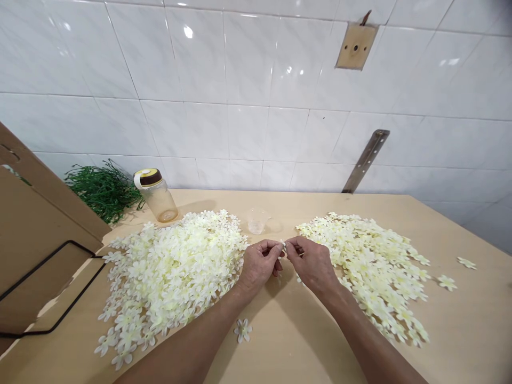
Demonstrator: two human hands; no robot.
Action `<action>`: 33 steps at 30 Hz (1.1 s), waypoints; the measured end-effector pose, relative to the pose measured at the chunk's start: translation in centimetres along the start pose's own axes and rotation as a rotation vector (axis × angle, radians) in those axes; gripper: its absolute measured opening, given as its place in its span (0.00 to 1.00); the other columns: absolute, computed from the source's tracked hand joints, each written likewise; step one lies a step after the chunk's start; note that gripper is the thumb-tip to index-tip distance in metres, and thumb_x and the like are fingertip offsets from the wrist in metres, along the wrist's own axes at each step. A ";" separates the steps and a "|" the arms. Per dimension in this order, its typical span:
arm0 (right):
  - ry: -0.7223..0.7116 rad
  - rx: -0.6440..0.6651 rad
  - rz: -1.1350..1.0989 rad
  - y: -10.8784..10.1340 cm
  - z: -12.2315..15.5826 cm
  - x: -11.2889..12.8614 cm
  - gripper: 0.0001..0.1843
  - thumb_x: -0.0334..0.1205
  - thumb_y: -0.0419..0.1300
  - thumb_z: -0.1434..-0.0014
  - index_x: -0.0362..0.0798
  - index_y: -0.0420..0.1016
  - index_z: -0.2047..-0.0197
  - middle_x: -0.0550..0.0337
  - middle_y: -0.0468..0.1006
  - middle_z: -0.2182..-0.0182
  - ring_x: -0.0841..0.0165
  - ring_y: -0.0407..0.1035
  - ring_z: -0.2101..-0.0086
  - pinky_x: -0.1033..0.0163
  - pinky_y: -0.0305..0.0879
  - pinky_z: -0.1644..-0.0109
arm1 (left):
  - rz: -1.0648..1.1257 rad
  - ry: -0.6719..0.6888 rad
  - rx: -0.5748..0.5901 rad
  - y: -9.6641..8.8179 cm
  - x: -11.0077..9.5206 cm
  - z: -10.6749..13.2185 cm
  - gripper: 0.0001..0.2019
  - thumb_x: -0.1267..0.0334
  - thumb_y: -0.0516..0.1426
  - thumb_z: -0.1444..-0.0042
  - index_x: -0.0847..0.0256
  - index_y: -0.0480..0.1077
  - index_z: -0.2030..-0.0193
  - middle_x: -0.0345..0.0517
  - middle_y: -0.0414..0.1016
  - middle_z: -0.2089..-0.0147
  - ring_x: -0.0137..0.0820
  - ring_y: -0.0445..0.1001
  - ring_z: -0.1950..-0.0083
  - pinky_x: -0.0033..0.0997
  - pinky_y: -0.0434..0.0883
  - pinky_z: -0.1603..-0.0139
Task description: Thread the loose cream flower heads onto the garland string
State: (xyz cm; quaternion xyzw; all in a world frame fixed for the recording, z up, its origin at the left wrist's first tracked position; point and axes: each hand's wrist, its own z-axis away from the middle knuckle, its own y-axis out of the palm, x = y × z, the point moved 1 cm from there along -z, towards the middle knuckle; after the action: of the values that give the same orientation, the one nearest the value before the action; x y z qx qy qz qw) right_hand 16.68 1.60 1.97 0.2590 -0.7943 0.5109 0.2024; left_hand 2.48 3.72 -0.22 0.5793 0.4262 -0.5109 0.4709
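My left hand [260, 262] and my right hand [312, 261] meet above the middle of the table, their fingertips pinched close together. Between them shows a speck of a small white piece [284, 244]; the fingers hide the rest, so its kind is unclear. To the left of my left hand spreads a heap of white artificial flowers [172, 266]. Beyond my right hand lies a second, flatter pile of creamy artificial flowers [380, 261]. One loose flower [242, 330] rests on the table below my left wrist. Just behind my hands stands a small clear plastic cup [257, 221].
A bottle [160, 197] with a brown and yellow lid stands at the back left, beside green artificial foliage [102, 189]. A cardboard box [44, 224] and a black wire frame [60, 288] take up the left edge. A tiled wall [248, 69] closes off the table's back.
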 end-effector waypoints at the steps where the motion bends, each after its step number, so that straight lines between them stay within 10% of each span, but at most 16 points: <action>1: -0.012 -0.004 0.003 0.0 0.0 0.0 0.12 0.42 0.54 0.39 0.49 0.76 0.69 0.61 0.79 0.75 0.69 0.70 0.75 0.67 0.60 0.69 | -0.005 0.003 -0.001 0.0 0.0 0.0 0.14 0.54 0.60 0.46 0.65 0.75 0.67 0.41 0.72 0.80 0.24 0.67 0.83 0.22 0.66 0.84; 24: 0.028 -0.019 -0.010 0.4 0.2 0.5 0.11 0.42 0.55 0.42 0.49 0.76 0.71 0.62 0.77 0.78 0.70 0.68 0.77 0.67 0.61 0.71 | -0.080 0.003 -0.005 -0.2 0.1 -0.1 0.12 0.55 0.60 0.47 0.63 0.73 0.67 0.38 0.69 0.83 0.26 0.67 0.83 0.22 0.65 0.84; 33: 0.393 0.076 -0.348 0.0 -0.3 0.8 0.09 0.43 0.55 0.44 0.48 0.74 0.69 0.62 0.80 0.79 0.67 0.77 0.77 0.66 0.72 0.71 | -0.006 -0.018 -0.041 -0.4 0.5 -0.5 0.11 0.57 0.59 0.46 0.64 0.72 0.71 0.40 0.71 0.81 0.24 0.66 0.84 0.21 0.64 0.85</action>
State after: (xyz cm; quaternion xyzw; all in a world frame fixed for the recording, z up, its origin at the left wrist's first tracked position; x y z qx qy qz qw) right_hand 16.02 1.71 2.54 0.2947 -0.6635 0.5385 0.4277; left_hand 2.28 4.30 -0.75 0.5635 0.4341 -0.5087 0.4850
